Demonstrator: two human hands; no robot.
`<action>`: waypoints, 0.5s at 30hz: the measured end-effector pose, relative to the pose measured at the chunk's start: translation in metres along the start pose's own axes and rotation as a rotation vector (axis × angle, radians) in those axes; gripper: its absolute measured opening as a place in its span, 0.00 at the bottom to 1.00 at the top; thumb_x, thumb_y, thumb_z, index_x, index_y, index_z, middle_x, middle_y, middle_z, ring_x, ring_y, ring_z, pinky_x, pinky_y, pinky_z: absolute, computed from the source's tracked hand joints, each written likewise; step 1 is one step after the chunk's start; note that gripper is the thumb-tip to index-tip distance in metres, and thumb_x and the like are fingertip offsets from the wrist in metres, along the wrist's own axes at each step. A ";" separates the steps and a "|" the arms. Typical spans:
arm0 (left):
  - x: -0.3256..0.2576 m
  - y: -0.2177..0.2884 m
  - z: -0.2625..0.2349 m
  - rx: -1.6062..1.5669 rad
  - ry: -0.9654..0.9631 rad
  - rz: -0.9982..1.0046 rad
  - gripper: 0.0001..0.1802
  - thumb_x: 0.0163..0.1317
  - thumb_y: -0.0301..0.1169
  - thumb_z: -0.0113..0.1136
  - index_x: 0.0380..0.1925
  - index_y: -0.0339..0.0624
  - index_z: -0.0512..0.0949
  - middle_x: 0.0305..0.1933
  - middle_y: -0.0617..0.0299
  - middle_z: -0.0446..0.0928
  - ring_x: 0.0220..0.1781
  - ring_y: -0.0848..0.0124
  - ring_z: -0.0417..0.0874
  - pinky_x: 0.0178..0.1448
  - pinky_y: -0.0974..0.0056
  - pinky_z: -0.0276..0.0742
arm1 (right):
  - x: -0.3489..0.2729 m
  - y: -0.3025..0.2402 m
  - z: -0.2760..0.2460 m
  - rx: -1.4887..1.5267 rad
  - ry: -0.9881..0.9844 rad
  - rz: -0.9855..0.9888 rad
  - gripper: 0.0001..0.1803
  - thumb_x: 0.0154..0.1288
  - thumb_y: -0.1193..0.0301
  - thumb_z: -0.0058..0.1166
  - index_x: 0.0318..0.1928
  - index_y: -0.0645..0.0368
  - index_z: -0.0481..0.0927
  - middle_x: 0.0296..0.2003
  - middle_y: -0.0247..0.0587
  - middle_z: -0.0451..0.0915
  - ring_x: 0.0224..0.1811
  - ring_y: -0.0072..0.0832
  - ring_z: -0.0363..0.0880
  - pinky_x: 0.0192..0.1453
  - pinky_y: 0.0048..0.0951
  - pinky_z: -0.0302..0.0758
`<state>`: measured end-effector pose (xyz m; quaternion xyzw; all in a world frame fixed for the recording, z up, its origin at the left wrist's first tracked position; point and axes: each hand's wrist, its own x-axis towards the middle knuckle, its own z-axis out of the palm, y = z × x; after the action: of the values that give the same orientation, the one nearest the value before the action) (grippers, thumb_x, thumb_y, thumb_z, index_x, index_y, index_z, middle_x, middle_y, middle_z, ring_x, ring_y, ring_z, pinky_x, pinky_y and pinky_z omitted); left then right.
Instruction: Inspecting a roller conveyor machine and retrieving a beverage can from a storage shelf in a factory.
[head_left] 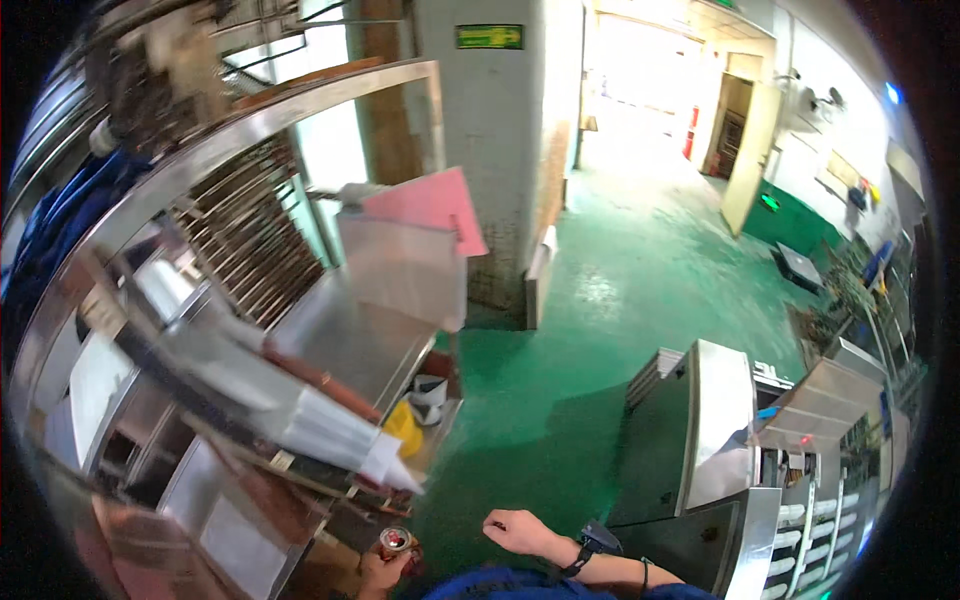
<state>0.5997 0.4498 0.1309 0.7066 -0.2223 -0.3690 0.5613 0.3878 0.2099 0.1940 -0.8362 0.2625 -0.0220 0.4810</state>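
At the lower edge, my left hand (376, 577) is wrapped round a small red can (395, 541) with a pale, silvery round top. Its fingers are partly hidden below the can. My right hand (522, 531) hangs over the green floor with its fingers curled in. A small dark spot shows at those fingers, too small to name. On the right wrist sits a black watch (597, 540). Nearest to my left hand is the metal workbench frame (350, 497).
Left stands a metal rack bench (350, 310) with blurred pale sheets (330, 425) and a pink sheet (430, 205). Right is a conveyor machine (718, 385) with rollers (825, 530). A wall column (490, 130) rises ahead; green floor (520, 390) leads toward a bright doorway (640, 95).
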 end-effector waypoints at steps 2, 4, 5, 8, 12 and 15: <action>0.041 0.082 0.057 0.122 -0.096 -0.017 0.16 0.55 0.24 0.67 0.45 0.37 0.80 0.43 0.59 0.83 0.46 0.71 0.82 0.50 0.62 0.78 | 0.003 0.020 -0.032 0.047 0.089 0.065 0.15 0.66 0.60 0.53 0.44 0.57 0.81 0.35 0.47 0.84 0.39 0.37 0.84 0.44 0.34 0.79; 0.070 0.115 0.094 -0.048 -0.230 0.024 0.12 0.62 0.25 0.62 0.46 0.39 0.79 0.35 0.64 0.81 0.31 0.76 0.80 0.34 0.67 0.76 | 0.009 0.026 -0.050 0.256 0.129 0.128 0.17 0.66 0.58 0.57 0.45 0.58 0.80 0.35 0.42 0.84 0.39 0.33 0.84 0.44 0.32 0.78; 0.088 0.132 0.117 -0.105 -0.274 -0.019 0.14 0.60 0.22 0.63 0.47 0.38 0.78 0.36 0.65 0.81 0.33 0.76 0.80 0.36 0.67 0.77 | 0.015 0.036 -0.060 0.358 0.135 0.108 0.23 0.66 0.55 0.59 0.50 0.61 0.78 0.36 0.40 0.84 0.39 0.29 0.82 0.45 0.31 0.78; 0.156 0.166 0.171 -0.110 -0.538 -0.026 0.14 0.60 0.21 0.63 0.47 0.37 0.78 0.36 0.65 0.81 0.35 0.75 0.81 0.38 0.69 0.77 | 0.037 0.053 -0.109 0.416 0.110 0.155 0.28 0.66 0.55 0.58 0.56 0.64 0.74 0.40 0.42 0.83 0.40 0.28 0.81 0.47 0.31 0.78; 0.262 0.196 0.252 0.057 -0.687 0.106 0.16 0.54 0.21 0.68 0.45 0.36 0.80 0.42 0.60 0.83 0.45 0.72 0.82 0.52 0.64 0.78 | 0.092 0.082 -0.199 0.413 0.311 -0.141 0.30 0.65 0.55 0.59 0.58 0.64 0.71 0.45 0.45 0.82 0.46 0.29 0.80 0.51 0.32 0.76; 0.327 0.224 0.322 -0.147 -0.765 0.012 0.19 0.52 0.16 0.65 0.46 0.32 0.77 0.44 0.55 0.82 0.46 0.67 0.84 0.53 0.61 0.80 | 0.119 0.091 -0.274 0.424 0.305 -0.038 0.27 0.66 0.62 0.59 0.59 0.65 0.71 0.46 0.46 0.81 0.50 0.32 0.79 0.57 0.34 0.74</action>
<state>0.5796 -0.0523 0.2253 0.4745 -0.3924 -0.6177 0.4892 0.3728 -0.0982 0.2406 -0.7085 0.3056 -0.2114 0.6000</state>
